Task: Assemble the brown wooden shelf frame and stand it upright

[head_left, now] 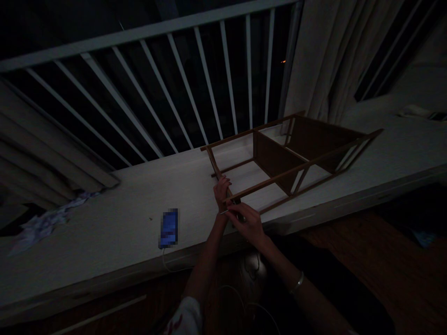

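A brown wooden shelf frame (279,174) lies on its side on the pale window ledge (139,200), its panels showing between the long rails. My left hand (221,190) is closed around the crossbar (213,160) at the frame's near left end. Close by, my right hand (247,221) pinches a thin, light-coloured metal rod (224,211), which looks like a hex key, at the corner where the crossbar meets the lower rail. The fingers and the dim light hide the exact contact there.
A phone (169,228) with a blue, blurred screen and a white cable (167,266) lies left of my hands. White railing bars (181,83) stand behind the ledge, with curtains (314,60) at both sides. Crumpled cloth (49,223) lies far left. Dark wooden floor (394,270) lies below the ledge.
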`<state>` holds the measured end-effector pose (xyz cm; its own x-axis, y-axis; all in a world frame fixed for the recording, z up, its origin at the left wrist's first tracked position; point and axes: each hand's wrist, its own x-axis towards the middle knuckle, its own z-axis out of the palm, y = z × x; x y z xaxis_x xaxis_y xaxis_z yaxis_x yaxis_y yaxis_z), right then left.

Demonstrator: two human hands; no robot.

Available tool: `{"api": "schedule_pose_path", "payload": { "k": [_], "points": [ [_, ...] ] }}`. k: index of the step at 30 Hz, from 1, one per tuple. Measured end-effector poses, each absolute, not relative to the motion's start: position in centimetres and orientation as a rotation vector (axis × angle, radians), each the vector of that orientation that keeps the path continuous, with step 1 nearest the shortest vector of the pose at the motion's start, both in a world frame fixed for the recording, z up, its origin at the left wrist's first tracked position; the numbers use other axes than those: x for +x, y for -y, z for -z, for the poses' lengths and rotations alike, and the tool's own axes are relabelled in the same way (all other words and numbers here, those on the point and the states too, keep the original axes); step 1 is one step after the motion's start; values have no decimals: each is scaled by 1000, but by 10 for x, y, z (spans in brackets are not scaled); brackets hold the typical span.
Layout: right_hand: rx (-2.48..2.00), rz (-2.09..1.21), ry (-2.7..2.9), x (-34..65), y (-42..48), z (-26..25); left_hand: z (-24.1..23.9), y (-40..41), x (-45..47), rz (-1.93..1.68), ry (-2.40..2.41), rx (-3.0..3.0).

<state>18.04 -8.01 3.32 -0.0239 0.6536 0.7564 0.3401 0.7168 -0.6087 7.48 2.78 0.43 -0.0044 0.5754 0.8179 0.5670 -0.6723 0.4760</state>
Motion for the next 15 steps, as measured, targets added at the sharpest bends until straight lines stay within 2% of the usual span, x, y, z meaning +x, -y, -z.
{"api": "schedule_pose_path", "payload": {
  "k": [15],
  "points": [
    [-922, -317, 1610, 172, 84, -34, -5, -26, 75, -1805, -1285, 2194]
  ]
}}
